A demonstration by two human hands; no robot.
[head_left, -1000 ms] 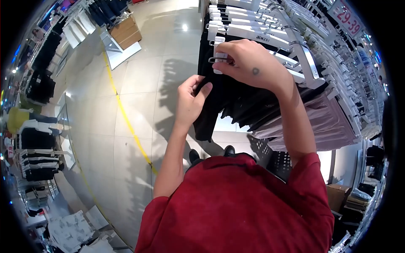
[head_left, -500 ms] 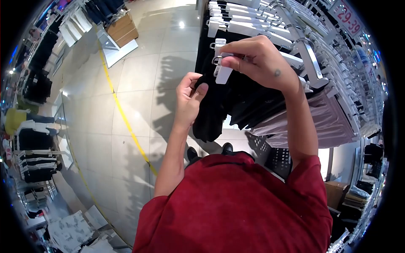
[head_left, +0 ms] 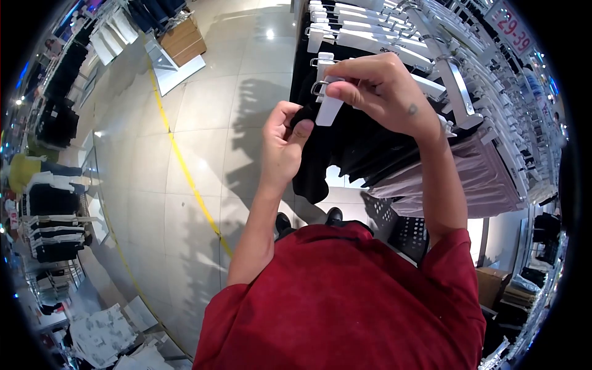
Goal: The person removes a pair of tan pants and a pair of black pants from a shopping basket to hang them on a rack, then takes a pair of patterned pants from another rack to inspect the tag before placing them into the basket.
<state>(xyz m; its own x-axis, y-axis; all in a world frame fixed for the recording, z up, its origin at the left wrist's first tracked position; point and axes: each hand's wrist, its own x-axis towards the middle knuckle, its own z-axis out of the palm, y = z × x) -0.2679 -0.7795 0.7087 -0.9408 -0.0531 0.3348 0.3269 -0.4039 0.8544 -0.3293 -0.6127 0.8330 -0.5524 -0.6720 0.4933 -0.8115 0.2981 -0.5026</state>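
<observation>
My right hand [head_left: 382, 92] pinches the clip end of a white plastic clip hanger [head_left: 328, 106], holding it out from the clothes rack. My left hand [head_left: 283, 145] grips the top edge of a black garment [head_left: 317, 166] that hangs below that clip. The garment drops down in front of the rack's other dark clothes. More white hangers [head_left: 370, 43] are lined up on the rail [head_left: 453, 80] just behind my right hand.
The rack carries black garments and pale pink ones [head_left: 468, 179]. A price sign [head_left: 512, 28] stands above it. A yellow line [head_left: 185, 166] runs across the tiled floor. A cardboard box [head_left: 182, 40] and other clothing displays [head_left: 52, 209] stand at the left.
My right hand has pulled the hanger clip slightly outward and tilted it. My left hand has risen and closed tighter on the black garment's top edge, right beside the clip.
</observation>
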